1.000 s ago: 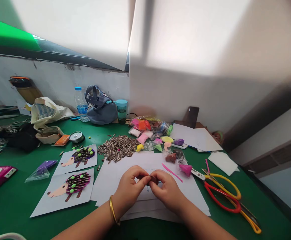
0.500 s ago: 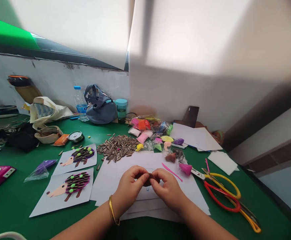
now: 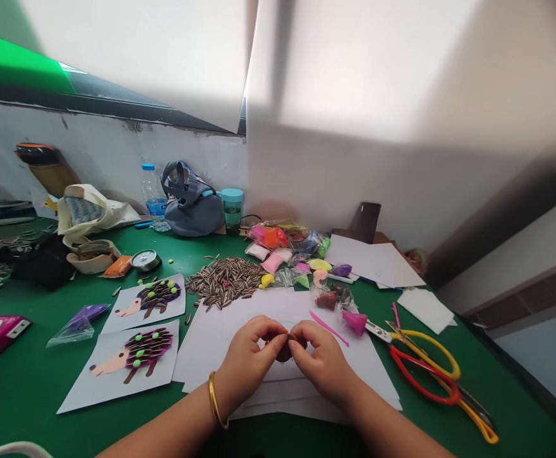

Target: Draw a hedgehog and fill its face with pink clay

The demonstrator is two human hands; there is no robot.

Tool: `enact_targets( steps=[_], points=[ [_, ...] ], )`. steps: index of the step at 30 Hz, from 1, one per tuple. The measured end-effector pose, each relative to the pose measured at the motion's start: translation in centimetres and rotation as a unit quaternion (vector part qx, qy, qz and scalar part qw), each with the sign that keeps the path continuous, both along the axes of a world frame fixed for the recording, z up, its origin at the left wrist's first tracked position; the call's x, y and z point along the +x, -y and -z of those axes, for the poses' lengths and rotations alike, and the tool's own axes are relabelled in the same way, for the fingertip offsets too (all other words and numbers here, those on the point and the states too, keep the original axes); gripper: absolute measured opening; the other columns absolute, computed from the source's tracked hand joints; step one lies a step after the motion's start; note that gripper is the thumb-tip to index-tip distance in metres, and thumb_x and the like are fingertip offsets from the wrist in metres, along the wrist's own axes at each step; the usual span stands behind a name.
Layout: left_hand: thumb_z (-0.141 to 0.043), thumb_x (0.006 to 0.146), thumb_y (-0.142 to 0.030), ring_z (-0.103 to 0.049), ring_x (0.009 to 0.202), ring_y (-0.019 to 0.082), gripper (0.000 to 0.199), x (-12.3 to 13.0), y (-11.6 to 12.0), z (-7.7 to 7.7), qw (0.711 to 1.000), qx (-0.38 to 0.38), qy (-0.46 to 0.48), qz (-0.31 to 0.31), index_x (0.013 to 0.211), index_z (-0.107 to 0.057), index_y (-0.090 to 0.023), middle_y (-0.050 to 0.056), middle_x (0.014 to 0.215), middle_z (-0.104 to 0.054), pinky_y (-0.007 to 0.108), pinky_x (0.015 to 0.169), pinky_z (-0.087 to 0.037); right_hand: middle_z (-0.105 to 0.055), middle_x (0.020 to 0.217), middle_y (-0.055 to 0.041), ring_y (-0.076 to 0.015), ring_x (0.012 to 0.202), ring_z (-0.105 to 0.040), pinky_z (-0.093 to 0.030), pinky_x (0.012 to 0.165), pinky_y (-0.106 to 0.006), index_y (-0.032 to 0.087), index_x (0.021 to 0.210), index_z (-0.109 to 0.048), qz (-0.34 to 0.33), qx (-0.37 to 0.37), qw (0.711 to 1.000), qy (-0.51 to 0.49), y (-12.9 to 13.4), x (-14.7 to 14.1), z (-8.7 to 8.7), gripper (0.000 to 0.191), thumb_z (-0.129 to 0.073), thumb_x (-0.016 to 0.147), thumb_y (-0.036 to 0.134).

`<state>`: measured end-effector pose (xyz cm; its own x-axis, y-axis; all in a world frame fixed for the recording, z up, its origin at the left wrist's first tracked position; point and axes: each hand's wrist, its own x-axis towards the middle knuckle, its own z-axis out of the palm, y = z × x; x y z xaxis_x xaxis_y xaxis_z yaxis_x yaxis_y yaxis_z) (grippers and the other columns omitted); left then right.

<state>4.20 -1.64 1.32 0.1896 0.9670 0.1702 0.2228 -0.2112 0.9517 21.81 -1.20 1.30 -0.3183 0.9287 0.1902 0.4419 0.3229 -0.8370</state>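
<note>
Between the fingertips of my left hand and my right hand is a small lump of dark brown modelling clay. Both thumbs and forefingers pinch it, hiding part of it. My hands are just above white paper sheets, where faint drawn lines show. To the left lie two hedgehog pictures, a nearer one and a farther one, with seed spines and green dots. A pink clay tool rests on the paper right of my hands. Brown clay in a bag lies beyond it.
A pile of striped sunflower seeds lies behind the paper. Bagged coloured clay is heaped at the back. Scissors with red and yellow handles lie at right. A blue bag, a water bottle and a cup stand by the wall.
My fingertips have shifted slightly on the brown clay, which now sits tilted and a little lower between them. Other things stay where they were.
</note>
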Motion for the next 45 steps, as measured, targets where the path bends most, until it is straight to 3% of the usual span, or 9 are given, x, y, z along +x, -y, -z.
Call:
enact_targets(
  steps=[3,9,14,17,20,26,35,40,45],
  points=[
    [-0.064,0.085,-0.028,-0.065,0.081,0.019,0.015,0.00,0.12,0.05,1.000,-0.004,0.012,-0.006,0.096,-0.069,-0.020,0.004,0.090,-0.068,0.030,0.074,-0.052,-0.061,0.074,-0.0006,-0.0161,0.071,-0.056,-0.042,0.066,-0.028,0.020,0.073,-0.058,0.000,0.002,1.000,0.003,-0.10,0.04,0.12,0.010,-0.054,0.082,0.018],
    [-0.063,0.086,-0.029,-0.063,0.071,0.017,0.015,-0.04,-0.21,-0.10,1.000,-0.020,0.005,0.006,0.078,-0.068,-0.018,0.003,0.076,-0.066,0.029,0.069,-0.050,-0.060,0.074,-0.0001,-0.0160,0.072,-0.056,-0.042,0.067,-0.028,0.020,0.074,-0.059,-0.003,0.018,1.000,0.004,-0.11,0.06,0.22,0.009,-0.056,0.082,0.018],
    [-0.063,0.086,-0.034,-0.066,0.072,0.019,0.018,0.10,-0.28,0.18,0.995,-0.063,0.074,0.013,0.088,-0.068,-0.016,0.004,0.078,-0.068,0.032,0.070,-0.053,-0.060,0.075,-0.0007,-0.0161,0.073,-0.056,-0.043,0.068,-0.028,0.020,0.076,-0.060,0.000,0.014,1.000,-0.011,-0.21,0.19,0.30,0.012,-0.053,0.086,0.020],
    [-0.066,0.084,-0.035,-0.067,0.082,0.020,0.024,0.12,-0.19,0.20,0.998,-0.043,0.053,0.009,0.102,-0.070,-0.019,0.006,0.090,-0.070,0.033,0.074,-0.053,-0.061,0.075,-0.0004,-0.0158,0.072,-0.056,-0.042,0.067,-0.028,0.020,0.075,-0.059,0.002,0.015,1.000,-0.010,-0.21,0.16,0.32,0.012,-0.053,0.086,0.020],
    [-0.067,0.084,-0.032,-0.066,0.082,0.020,0.015,0.01,-0.20,0.03,1.000,-0.009,0.008,0.013,0.089,-0.074,-0.020,0.004,0.086,-0.069,0.032,0.076,-0.051,-0.060,0.074,-0.0002,-0.0157,0.072,-0.056,-0.042,0.067,-0.028,0.020,0.075,-0.060,-0.004,0.019,1.000,-0.011,-0.18,0.14,0.36,0.012,-0.054,0.086,0.020],
    [-0.063,0.086,-0.030,-0.065,0.081,0.020,0.014,-0.23,-0.41,0.05,0.999,-0.023,0.041,-0.012,0.086,-0.072,-0.019,0.005,0.086,-0.069,0.031,0.075,-0.051,-0.062,0.084,-0.0018,-0.0171,0.077,-0.056,-0.044,0.070,-0.029,0.021,0.096,-0.064,-0.006,0.022,0.999,-0.038,-0.24,0.28,0.51,0.014,-0.061,0.087,0.032],
    [-0.068,0.080,-0.027,-0.063,0.084,0.019,0.020,0.05,-0.17,0.11,0.999,-0.006,0.037,-0.006,0.099,-0.070,-0.022,0.004,0.094,-0.066,0.032,0.077,-0.051,-0.058,0.071,0.0009,-0.0149,0.069,-0.053,-0.040,0.064,-0.027,0.020,0.071,-0.059,-0.001,0.044,0.999,0.003,-0.22,-0.18,0.52,0.011,-0.058,0.082,0.016],
    [-0.066,0.082,-0.027,-0.063,0.079,0.019,0.009,-0.07,-0.43,0.19,1.000,0.014,0.017,-0.008,0.079,-0.072,-0.020,0.003,0.079,-0.067,0.031,0.074,-0.049,-0.059,0.073,0.0010,-0.0152,0.071,-0.054,-0.041,0.066,-0.027,0.020,0.077,-0.061,0.004,0.037,0.999,0.013,-0.20,-0.16,0.43,0.006,-0.061,0.081,0.017],
    [-0.065,0.083,-0.029,-0.063,0.082,0.019,0.014,-0.11,-0.30,0.22,0.998,-0.006,0.061,-0.016,0.091,-0.072,-0.020,0.004,0.085,-0.067,0.032,0.076,-0.051,-0.060,0.076,0.0003,-0.0157,0.075,-0.055,-0.042,0.070,-0.028,0.022,0.083,-0.066,-0.031,0.033,0.999,-0.005,-0.34,-0.02,0.15,0.011,-0.056,0.087,0.020]
  ],
)
